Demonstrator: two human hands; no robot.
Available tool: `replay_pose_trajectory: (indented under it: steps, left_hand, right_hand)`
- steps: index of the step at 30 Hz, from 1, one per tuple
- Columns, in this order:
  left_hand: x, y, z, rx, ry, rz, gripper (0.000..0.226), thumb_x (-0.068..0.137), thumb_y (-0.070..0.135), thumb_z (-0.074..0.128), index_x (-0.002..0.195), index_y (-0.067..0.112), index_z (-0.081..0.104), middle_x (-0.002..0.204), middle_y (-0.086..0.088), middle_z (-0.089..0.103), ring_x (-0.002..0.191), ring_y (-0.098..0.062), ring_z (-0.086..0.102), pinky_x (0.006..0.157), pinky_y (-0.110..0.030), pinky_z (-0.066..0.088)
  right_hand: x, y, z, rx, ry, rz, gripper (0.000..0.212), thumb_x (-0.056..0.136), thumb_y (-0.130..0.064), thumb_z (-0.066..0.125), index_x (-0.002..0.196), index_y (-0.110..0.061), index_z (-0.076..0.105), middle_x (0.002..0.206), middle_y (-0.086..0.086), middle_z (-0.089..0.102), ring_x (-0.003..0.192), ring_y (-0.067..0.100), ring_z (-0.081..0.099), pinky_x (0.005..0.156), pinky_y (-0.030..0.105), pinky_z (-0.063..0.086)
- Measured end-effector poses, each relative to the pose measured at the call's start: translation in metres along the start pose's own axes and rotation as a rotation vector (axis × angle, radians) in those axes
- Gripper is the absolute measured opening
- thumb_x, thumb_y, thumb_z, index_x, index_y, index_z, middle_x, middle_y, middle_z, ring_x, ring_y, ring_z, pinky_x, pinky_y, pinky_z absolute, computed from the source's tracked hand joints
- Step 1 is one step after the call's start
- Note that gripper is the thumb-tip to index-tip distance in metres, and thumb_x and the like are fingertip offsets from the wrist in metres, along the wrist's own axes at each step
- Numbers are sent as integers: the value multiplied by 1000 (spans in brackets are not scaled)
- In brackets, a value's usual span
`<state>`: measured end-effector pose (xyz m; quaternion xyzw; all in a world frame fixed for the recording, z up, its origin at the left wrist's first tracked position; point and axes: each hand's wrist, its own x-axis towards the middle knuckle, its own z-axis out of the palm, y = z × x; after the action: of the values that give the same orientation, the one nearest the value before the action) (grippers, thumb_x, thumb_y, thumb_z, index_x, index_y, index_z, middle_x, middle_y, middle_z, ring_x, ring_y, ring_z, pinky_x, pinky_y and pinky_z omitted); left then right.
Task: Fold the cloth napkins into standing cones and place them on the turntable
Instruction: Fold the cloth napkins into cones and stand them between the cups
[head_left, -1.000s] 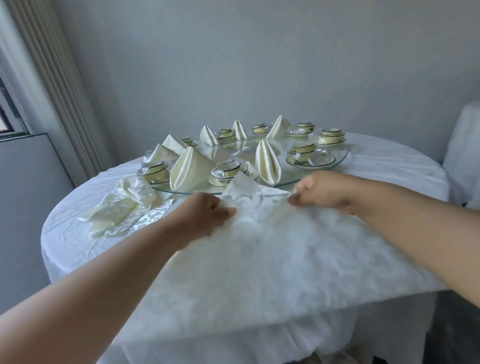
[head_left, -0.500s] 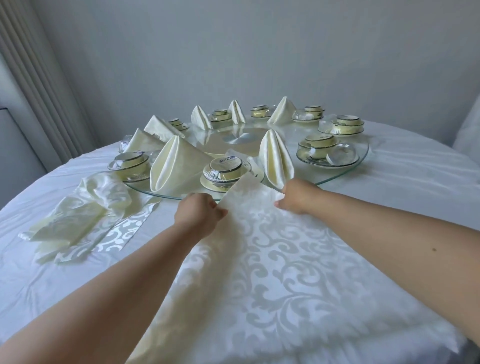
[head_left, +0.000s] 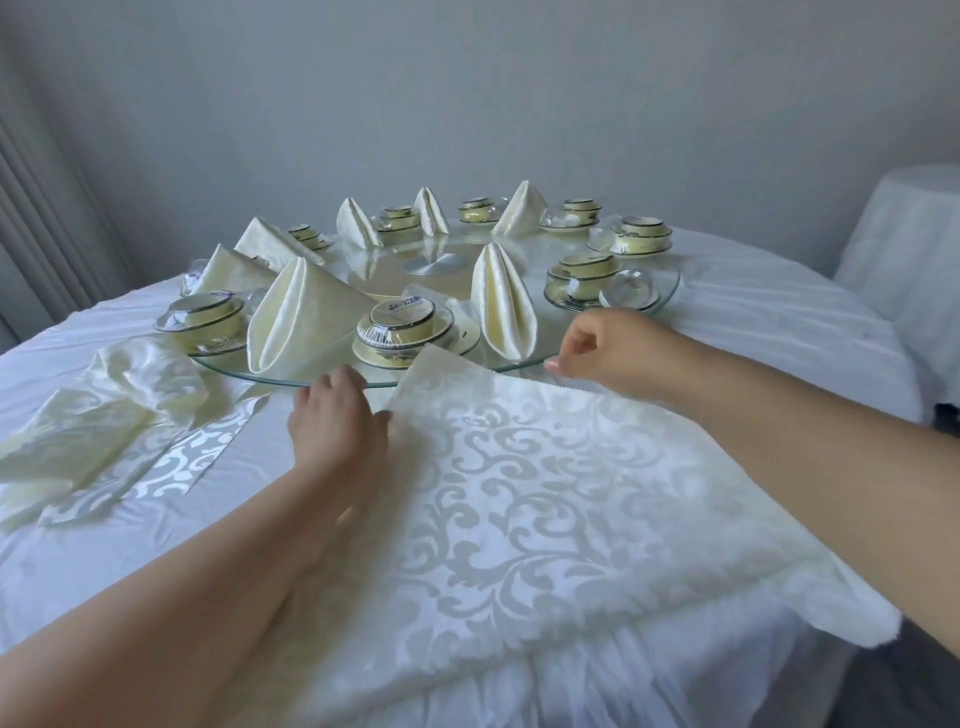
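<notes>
A cream damask napkin (head_left: 545, 493) lies spread flat on the table in front of me. Its far left corner lifts up against the rim of the glass turntable (head_left: 670, 291). My left hand (head_left: 337, 421) holds the napkin's left edge with the thumb, fingers reaching toward the turntable rim. With curled fingers, my right hand (head_left: 602, 345) pinches the napkin's far edge near its right end. Several folded napkin cones stand on the turntable, the nearest two being a wide cone (head_left: 306, 317) and a narrow cone (head_left: 501, 301).
A loose pile of unfolded napkins (head_left: 104, 415) lies on the white tablecloth (head_left: 779, 312) to the left. Several wrapped bowl sets (head_left: 405, 332) and glass dishes ring the turntable between the cones. A second covered table (head_left: 904, 234) stands at the right.
My hands have moved apart along the napkin's far edge, the right one going right, and the napkin now lies wider and flatter. The view has come closer to the table.
</notes>
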<state>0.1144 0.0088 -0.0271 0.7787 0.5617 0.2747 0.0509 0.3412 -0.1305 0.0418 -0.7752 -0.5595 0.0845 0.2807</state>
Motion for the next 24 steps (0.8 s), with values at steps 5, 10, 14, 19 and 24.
replay_pose_trajectory:
  steps: [5,10,14,19,24]
  left_hand:
    - [-45,85,-25,-137,16,594,11,88,10,52,90,14,62,91,-4,61,91,-26,54,77,-33,40]
    - [-97,160,-3,-300,-538,848,23,94,14,50,102,22,70,101,9,67,90,-6,57,78,-13,41]
    - [-110,181,22,-465,-689,738,21,96,16,50,101,22,69,97,14,65,88,-1,56,74,-2,37]
    - [-120,172,44,-534,-681,771,36,93,42,41,98,20,69,100,5,65,96,-9,59,89,-22,44]
    - [-119,170,46,-538,-649,821,38,92,40,42,107,20,70,106,8,65,103,-5,55,94,-16,38]
  right_hand:
    - [-66,33,-36,201,118,28,31,80,-45,70,82,-14,65,73,9,62,64,13,50,62,29,38]
    - [-125,64,-38,252,321,69,24,80,-38,70,72,-16,64,57,-12,56,52,2,45,57,25,37]
    - [-177,77,-23,258,383,60,25,80,-60,60,84,-35,60,64,-8,53,54,4,45,58,28,41]
    - [-209,78,-18,-73,-67,91,48,76,-77,21,86,-43,53,73,-17,60,71,-4,56,62,17,41]
    - [-201,93,-28,-27,284,112,58,84,-64,39,55,-14,36,50,-1,42,49,14,39,47,24,29]
